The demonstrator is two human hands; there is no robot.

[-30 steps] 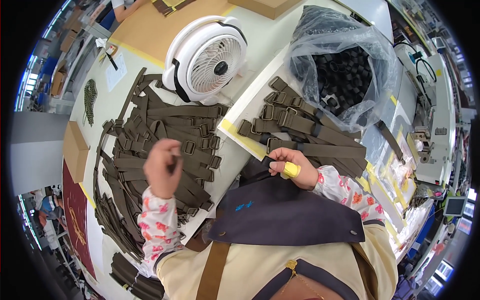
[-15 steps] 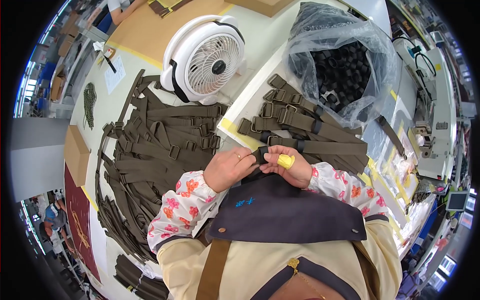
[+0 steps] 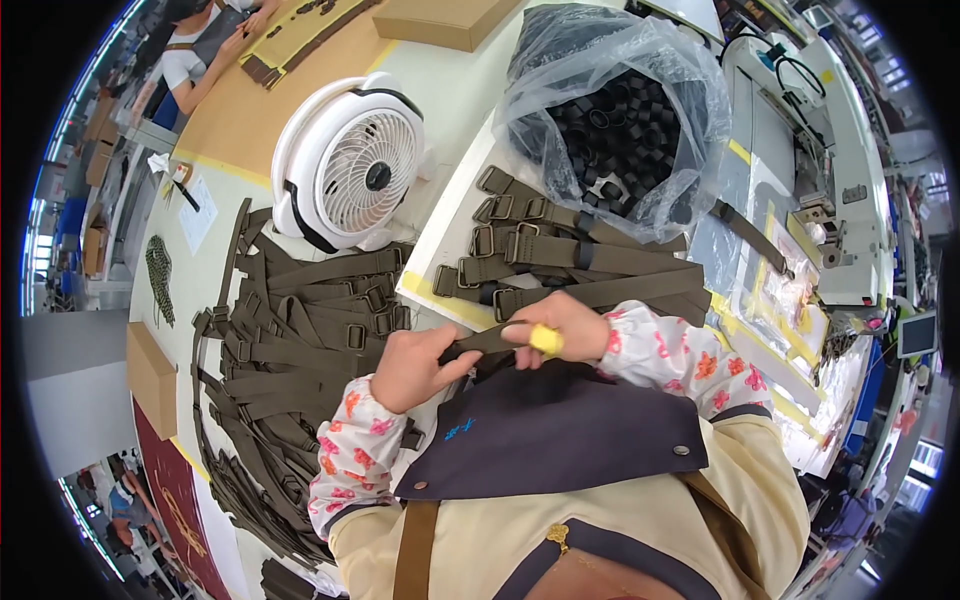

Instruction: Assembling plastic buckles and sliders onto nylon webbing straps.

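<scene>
An olive-brown webbing strap is stretched between my two hands, just above the dark apron. My left hand is closed round its left part, thumb on top. There a dark band by the fingers is mostly hidden. My right hand grips the other end; yellow wrapping covers one of its digits. Beyond my right hand, a stack of olive straps with metal buckles and black loops lies on a white board. Left of my left hand spreads a large heap of similar straps.
A white fan stands behind the heap. A clear plastic bag full of black loops sits beyond the stack. At right is a sewing machine. Cardboard boxes edge the table; another person works at far left.
My hands have drawn apart, and a length of strap now shows between them. The black loop pinched there before is mostly hidden by my left hand. The whole view has shifted.
</scene>
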